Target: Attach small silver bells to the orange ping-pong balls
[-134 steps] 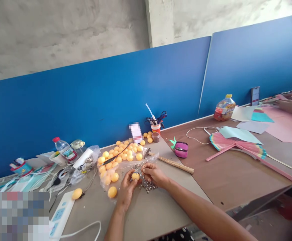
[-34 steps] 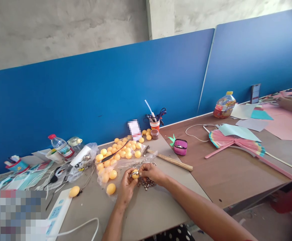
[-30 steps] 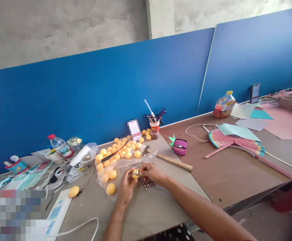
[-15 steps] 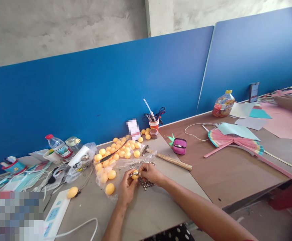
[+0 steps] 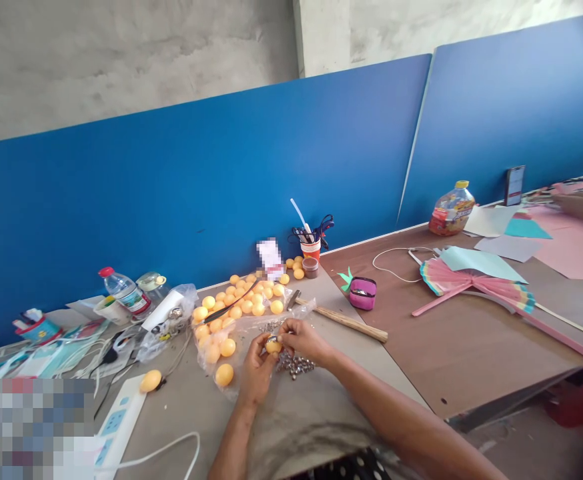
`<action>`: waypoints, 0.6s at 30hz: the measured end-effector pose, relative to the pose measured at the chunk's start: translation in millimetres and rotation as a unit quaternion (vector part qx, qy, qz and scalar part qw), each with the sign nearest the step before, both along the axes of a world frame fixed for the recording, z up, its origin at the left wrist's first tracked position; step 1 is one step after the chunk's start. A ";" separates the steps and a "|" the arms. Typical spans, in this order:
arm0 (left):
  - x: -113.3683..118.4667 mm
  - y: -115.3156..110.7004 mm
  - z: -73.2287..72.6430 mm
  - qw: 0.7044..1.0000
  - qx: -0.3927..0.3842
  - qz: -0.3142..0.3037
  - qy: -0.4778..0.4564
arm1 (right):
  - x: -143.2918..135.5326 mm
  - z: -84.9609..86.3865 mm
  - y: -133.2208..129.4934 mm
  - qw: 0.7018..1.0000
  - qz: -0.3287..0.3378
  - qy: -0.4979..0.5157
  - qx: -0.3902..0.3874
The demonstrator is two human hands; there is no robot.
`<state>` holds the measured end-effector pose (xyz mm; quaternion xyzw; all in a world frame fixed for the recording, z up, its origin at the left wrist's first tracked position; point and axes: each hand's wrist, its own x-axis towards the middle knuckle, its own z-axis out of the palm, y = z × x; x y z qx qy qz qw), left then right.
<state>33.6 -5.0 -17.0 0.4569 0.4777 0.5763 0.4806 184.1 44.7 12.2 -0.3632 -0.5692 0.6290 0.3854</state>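
Observation:
An orange ping-pong ball (image 5: 273,347) sits between the thumb and fingers of my left hand (image 5: 256,375). Small shiny metal pieces run along its upper side. My right hand (image 5: 302,341) is pinched against the ball's upper right; whatever its fingertips hold is too small to make out. Beneath and beside the right hand lies a pile of shiny metal beads (image 5: 299,367). Several more orange balls (image 5: 225,375) lie in and around a clear plastic bag (image 5: 256,325) to the left and behind my hands. A wooden-handled hammer (image 5: 351,321) rests beyond my right hand.
A white power strip (image 5: 121,417), cables and a lone ball (image 5: 150,381) lie at left, near a water bottle (image 5: 126,293). Behind stands a cup of tools (image 5: 311,249). A purple pouch (image 5: 362,293), pink fan (image 5: 454,280) and juice bottle (image 5: 451,212) are right.
My view has shifted slightly, so things appear a little further right. Both hands stay at the ball, with the right fingers now closer over its top.

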 end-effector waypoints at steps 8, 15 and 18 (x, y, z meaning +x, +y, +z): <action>-1.6 -4.1 16.2 0.997 -0.026 0.017 -0.077 | 42.7 21.1 15.6 0.967 -0.071 0.242 -0.024; -1.1 -3.4 15.3 0.997 -0.021 0.012 -0.071 | 18.1 2.5 5.9 0.974 0.072 0.199 -0.076; -1.7 -3.7 14.5 0.998 -0.013 0.017 -0.059 | 13.8 -2.2 2.5 0.977 0.099 0.171 -0.078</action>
